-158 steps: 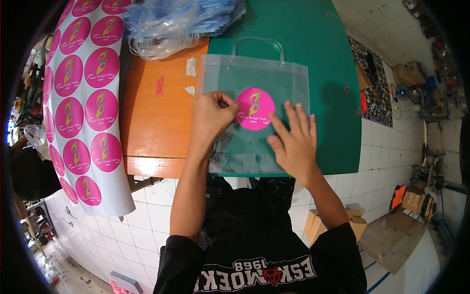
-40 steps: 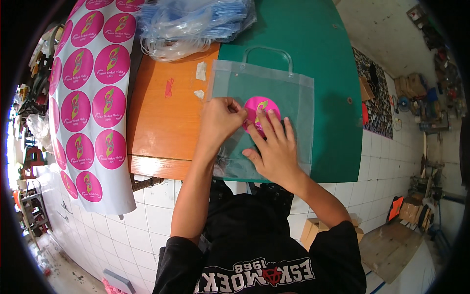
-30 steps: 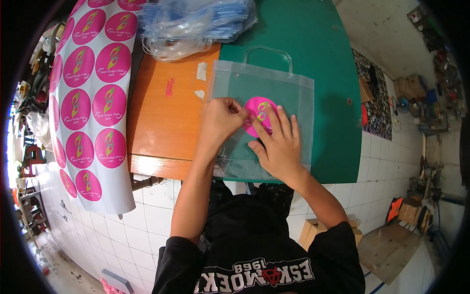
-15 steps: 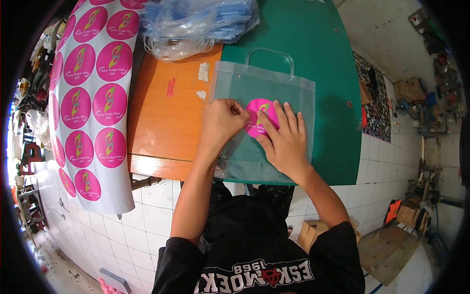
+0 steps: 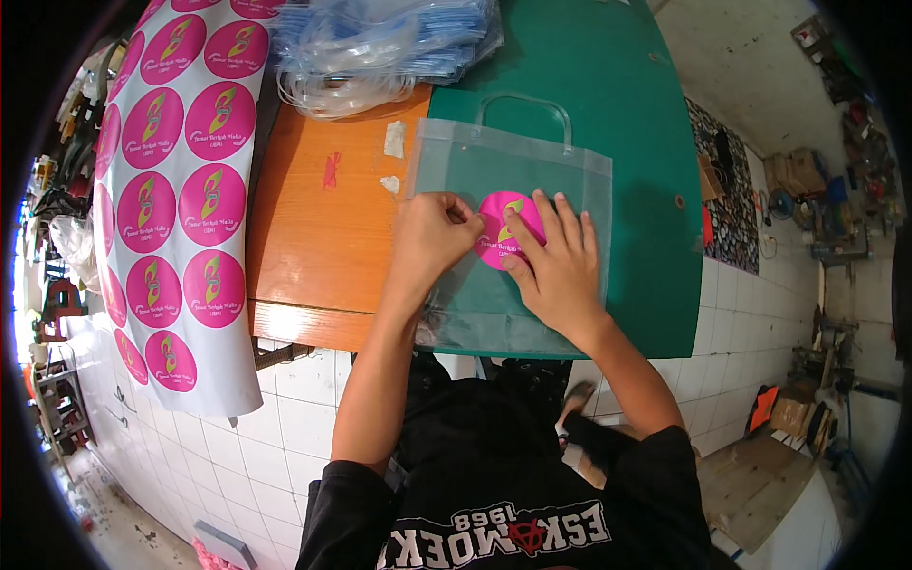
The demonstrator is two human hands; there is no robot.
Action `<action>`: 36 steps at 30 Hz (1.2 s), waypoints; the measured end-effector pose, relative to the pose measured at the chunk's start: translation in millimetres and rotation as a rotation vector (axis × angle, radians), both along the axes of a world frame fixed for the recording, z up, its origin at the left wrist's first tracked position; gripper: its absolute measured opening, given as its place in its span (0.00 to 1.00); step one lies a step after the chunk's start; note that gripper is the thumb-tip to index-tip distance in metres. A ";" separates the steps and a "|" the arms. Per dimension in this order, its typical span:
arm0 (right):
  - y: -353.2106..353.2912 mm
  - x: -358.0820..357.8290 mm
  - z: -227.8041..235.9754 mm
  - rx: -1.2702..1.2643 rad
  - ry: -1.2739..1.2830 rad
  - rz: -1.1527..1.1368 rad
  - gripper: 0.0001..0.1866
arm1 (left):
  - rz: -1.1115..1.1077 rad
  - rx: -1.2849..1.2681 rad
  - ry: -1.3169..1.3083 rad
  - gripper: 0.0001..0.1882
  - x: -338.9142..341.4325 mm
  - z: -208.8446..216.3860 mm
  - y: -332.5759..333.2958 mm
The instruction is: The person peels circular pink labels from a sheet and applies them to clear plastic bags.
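Observation:
A transparent plastic bag [image 5: 456, 294] with a clear loop handle lies flat, its handle toward the far side. On its middle sits a round pink sticker [image 5: 492, 236] with a green and yellow emblem. My left hand [image 5: 435, 236] is closed at the sticker's left edge, thumb and forefinger pinching there. Spread flat, my right hand [image 5: 562, 271] covers the sticker's right part, its index finger and thumb on the pink face and its other fingers over the bag. Parts of the sticker's right edge are hidden beneath this hand.
A sheet of round pink stickers [image 5: 214, 356] hangs over the table's left side. Stacked clear bags [image 5: 389, 43] lie at the back. The table is part orange wood [image 5: 313, 237], part green [image 5: 655, 237]. Another person's foot [image 5: 577, 399] shows on the floor, near right.
My right hand has slid slightly to the right across the sticker, uncovering more of its middle. My left hand stays put. Another person's foot and dark trouser leg have come further into view.

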State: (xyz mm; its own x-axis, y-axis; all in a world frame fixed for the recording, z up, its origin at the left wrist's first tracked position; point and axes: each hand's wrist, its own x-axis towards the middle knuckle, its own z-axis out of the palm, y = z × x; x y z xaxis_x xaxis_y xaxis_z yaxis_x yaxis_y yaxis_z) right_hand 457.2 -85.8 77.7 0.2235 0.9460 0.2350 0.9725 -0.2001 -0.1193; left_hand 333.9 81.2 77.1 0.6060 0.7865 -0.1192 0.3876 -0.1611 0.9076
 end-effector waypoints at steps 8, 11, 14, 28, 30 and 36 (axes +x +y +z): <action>-2.7 -0.3 1.1 0.003 0.072 0.023 0.28 | -0.020 -0.008 0.005 0.09 0.4 -2.5 0.2; 0.8 1.7 2.7 -0.017 0.059 0.019 0.27 | -0.001 -0.023 -0.003 0.09 0.4 -3.7 1.2; 3.9 1.8 7.2 -0.040 0.070 0.016 0.26 | -0.004 -0.016 0.010 0.09 -0.7 -0.5 1.2; 14.9 8.1 -1.8 -0.035 -0.004 0.023 0.29 | 0.009 -0.012 0.001 0.09 -1.3 -1.4 0.0; 12.8 8.1 -1.9 -0.036 0.000 0.030 0.30 | 0.005 0.001 0.012 0.09 0.2 -0.9 -0.6; 17.3 13.4 -1.7 -0.024 -0.046 -0.002 0.30 | 0.003 -0.002 0.017 0.10 -1.4 -1.0 0.2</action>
